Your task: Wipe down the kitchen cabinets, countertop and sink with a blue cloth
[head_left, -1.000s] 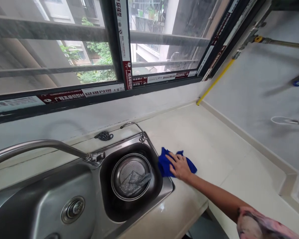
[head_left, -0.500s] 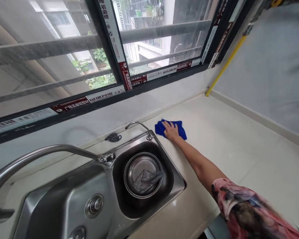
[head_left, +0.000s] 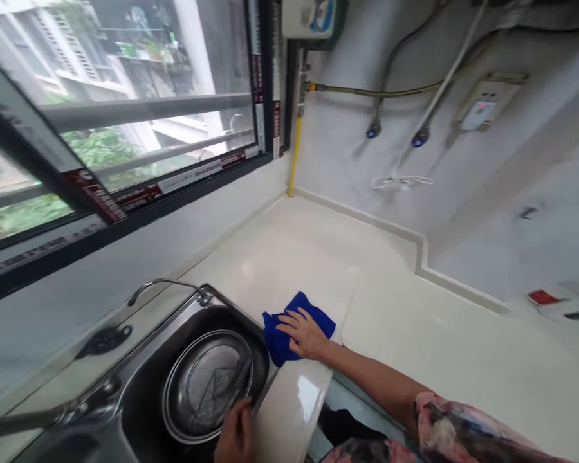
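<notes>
So the right hand (head_left: 305, 334) is palm-down with fingers spread over a blue cloth (head_left: 276, 341), pressing it onto the desk (head_left: 280, 257) rather than bunching it up. The cloth sits right along the right edge of the sink (head_left: 161, 341), one side lapping the rim, close to the inside corner where the desk's front edge turns. My guess is the step in hand is wiping that strip. Left hand (head_left: 236, 431) is low by the sink's front side, fingers looking curled, but it's cut off so can't tell if it's gripping anything. IMO the next move calls for a flat palm and even pressure, minding the rim so the cloth doesn't snag.
</notes>
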